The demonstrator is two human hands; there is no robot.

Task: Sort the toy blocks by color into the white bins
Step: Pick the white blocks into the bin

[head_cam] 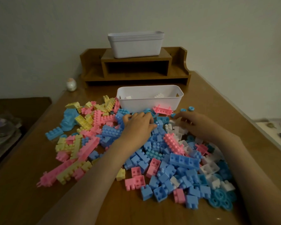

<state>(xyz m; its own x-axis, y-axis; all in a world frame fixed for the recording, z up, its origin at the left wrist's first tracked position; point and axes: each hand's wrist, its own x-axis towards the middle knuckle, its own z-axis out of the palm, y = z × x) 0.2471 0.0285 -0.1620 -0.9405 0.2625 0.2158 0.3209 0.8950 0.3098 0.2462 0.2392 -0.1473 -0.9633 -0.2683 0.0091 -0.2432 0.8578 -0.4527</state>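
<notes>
Toy blocks (154, 153) lie in a loose pile across the middle of the bench (23, 200). Pink and yellow are mostly on the left, blue through the centre, white mixed with blue on the right.

One white bin (146, 103) stands on the bench just behind the pile, open side up. A few white blocks (159, 95) lie inside it. A pink block (162, 109) sits at the foot of its front wall. A stack of white bins (135, 46) sits on top of the wooden shelf unit (135, 69) at the back of the bench.

Left hand (137, 123): palm down on blue pieces at the far end of the pile, fingers bent. Whether it grips anything cannot be told.

Right hand (196, 125): palm down just beside the left, fingertips at the white part of the pile, blurred. Its grip cannot be told either. The hands are near each other, not touching.

Blue gear wheels (221, 198) lie at the pile's near right edge.
</notes>
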